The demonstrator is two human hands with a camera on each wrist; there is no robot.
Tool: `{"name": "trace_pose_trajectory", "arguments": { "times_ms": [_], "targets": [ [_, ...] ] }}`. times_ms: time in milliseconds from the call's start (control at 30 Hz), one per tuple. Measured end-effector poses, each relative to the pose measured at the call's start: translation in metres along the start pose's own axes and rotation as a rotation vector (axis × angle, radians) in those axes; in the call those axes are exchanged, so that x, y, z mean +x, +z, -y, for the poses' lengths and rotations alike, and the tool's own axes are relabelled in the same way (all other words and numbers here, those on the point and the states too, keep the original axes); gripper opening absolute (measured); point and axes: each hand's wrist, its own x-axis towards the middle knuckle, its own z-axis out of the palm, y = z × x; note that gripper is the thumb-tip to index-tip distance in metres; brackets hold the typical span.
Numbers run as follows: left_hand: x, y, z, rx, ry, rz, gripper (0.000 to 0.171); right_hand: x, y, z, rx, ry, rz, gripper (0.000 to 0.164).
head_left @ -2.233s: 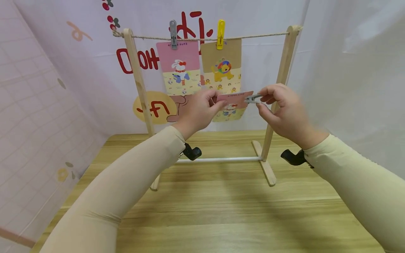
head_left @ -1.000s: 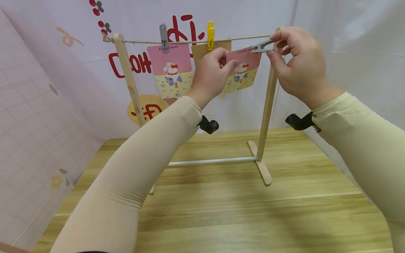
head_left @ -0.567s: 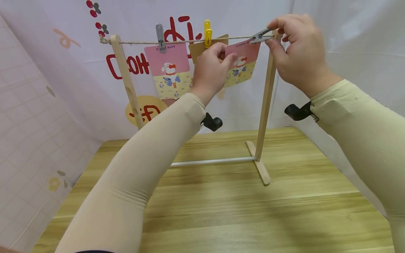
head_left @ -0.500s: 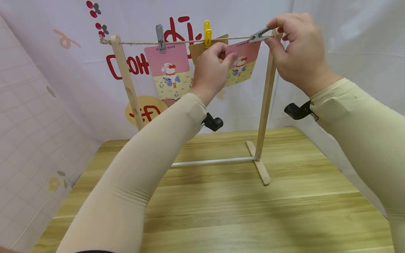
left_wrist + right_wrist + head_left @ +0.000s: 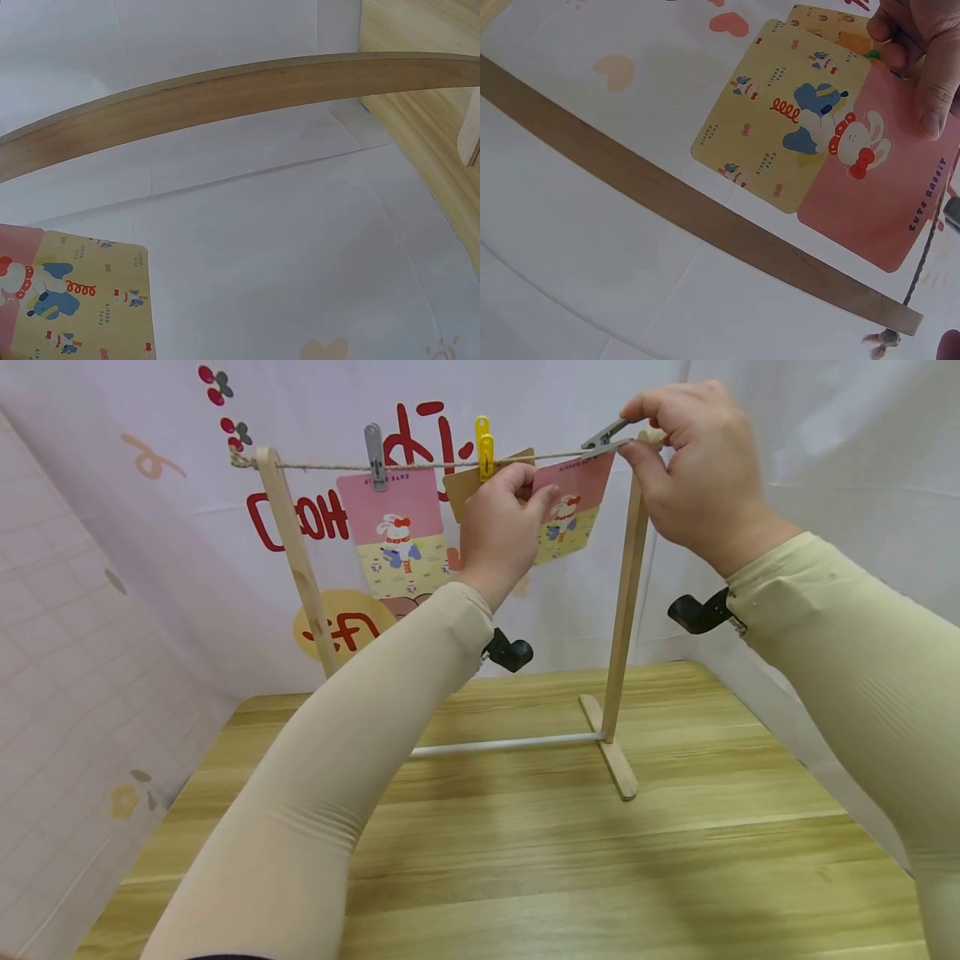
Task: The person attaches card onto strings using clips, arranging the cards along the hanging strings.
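Note:
My left hand (image 5: 498, 531) pinches the left edge of a pink-and-yellow rabbit card (image 5: 573, 506), which hangs tilted just under the rope (image 5: 558, 455). The card's printed face fills much of the right wrist view, and its lower part shows in the left wrist view. At the card's top right corner, my right hand (image 5: 701, 477) pinches the handles of a grey clothespin (image 5: 604, 440) between thumb and finger. The clothespin's front end meets the rope and the card's top edge; whether it grips both I cannot tell. My left hand partly covers a brown card (image 5: 465, 487) behind it.
A grey clothespin (image 5: 375, 456) holds another rabbit card (image 5: 397, 531) on the rope, and a yellow clothespin (image 5: 486, 452) holds the brown card. Wooden posts (image 5: 624, 610) carry the rope above a wooden table (image 5: 525, 860). A printed white cloth (image 5: 795, 485) hangs behind.
Both hands have risen from below the rope, lifting the rabbit card and the grey clothespin up to it. In the last half second the clothespin has shifted only slightly.

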Motion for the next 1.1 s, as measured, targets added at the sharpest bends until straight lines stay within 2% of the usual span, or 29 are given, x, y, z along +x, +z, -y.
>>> {"name": "trace_pose_trajectory", "arguments": {
  "times_ms": [533,1100],
  "targets": [
    [-0.0013,0.0057,-0.0008,-0.003,0.003,-0.031,0.024,0.0061,0.0009,-0.0023,-0.037,-0.033,0.028,0.025],
    [-0.0001,0.0057,-0.0006,-0.022,0.007,-0.032,0.025,0.0101,0.004,-0.0021,-0.061,-0.014,0.051,0.025]
  ]
}}
